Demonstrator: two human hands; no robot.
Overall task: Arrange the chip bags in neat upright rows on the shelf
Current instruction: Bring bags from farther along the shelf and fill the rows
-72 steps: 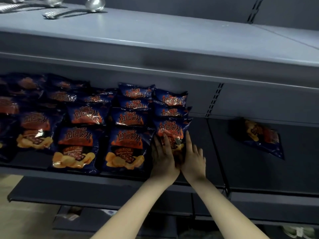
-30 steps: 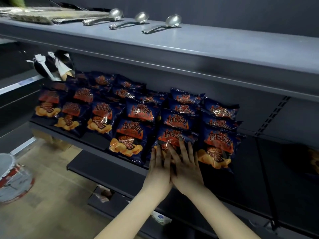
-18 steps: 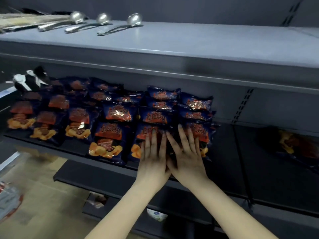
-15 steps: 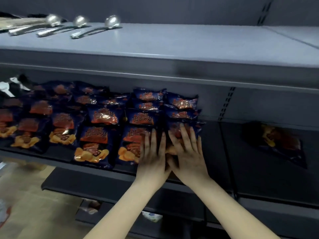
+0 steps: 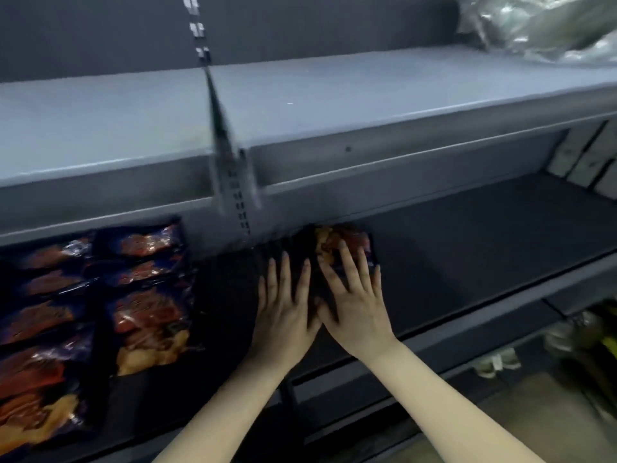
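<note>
A lone dark blue chip bag (image 5: 337,240) with orange print lies on the dark shelf (image 5: 467,248), right of the slotted upright. My right hand (image 5: 354,295) rests flat on it with straight, spread fingers. My left hand (image 5: 283,305) lies flat beside it on the bag's dark left part, fingers straight. Rows of the same chip bags (image 5: 147,315) fill the shelf section at the left. The picture is motion-blurred.
A grey upper shelf (image 5: 334,105) overhangs the bags, with a slotted upright (image 5: 230,168) between the sections. Clear plastic wrap (image 5: 541,25) sits at its far right. Pale boxes (image 5: 591,155) stand at the right end. Lower down at the right are shoes and green items.
Both hands have moved right, off the front bags of the rows and across the upright, onto the lone bag. The view has swung right with them.
</note>
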